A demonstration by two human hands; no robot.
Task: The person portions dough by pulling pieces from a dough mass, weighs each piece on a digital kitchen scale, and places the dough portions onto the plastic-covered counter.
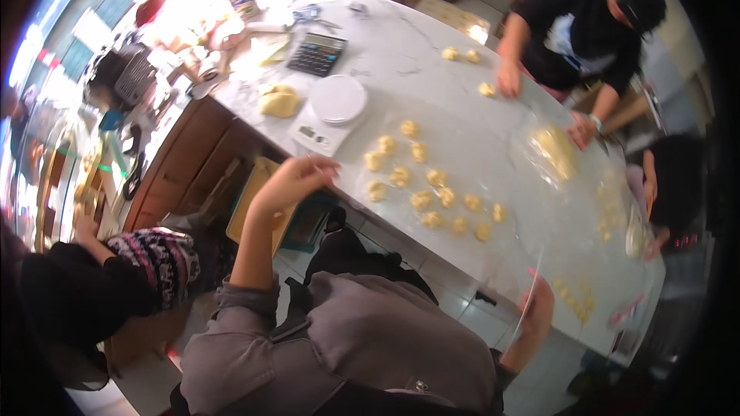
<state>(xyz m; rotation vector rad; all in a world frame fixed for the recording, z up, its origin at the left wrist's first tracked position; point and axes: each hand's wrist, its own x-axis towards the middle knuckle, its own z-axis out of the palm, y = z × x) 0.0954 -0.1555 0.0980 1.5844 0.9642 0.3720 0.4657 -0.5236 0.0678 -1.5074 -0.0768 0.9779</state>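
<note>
Left hand [308,176] half-open, apparently empty, at the white surface's [462,96] near edge, beside a scale [336,100]. Right hand [541,308] farther along, curled at a thin pale strip [529,290], grip unclear. Dough pieces [398,177] between, toward that edge.

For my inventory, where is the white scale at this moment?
In the head view, the white scale lies left of centre on the table, between the calculator and the left hand, with the yellow lump at its left.

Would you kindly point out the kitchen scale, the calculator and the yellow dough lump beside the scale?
Kitchen scale [332,109], head view: on its round platform.
Calculator [314,57], head view: on its keys.
Yellow dough lump [278,101], head view: on its top.
</note>
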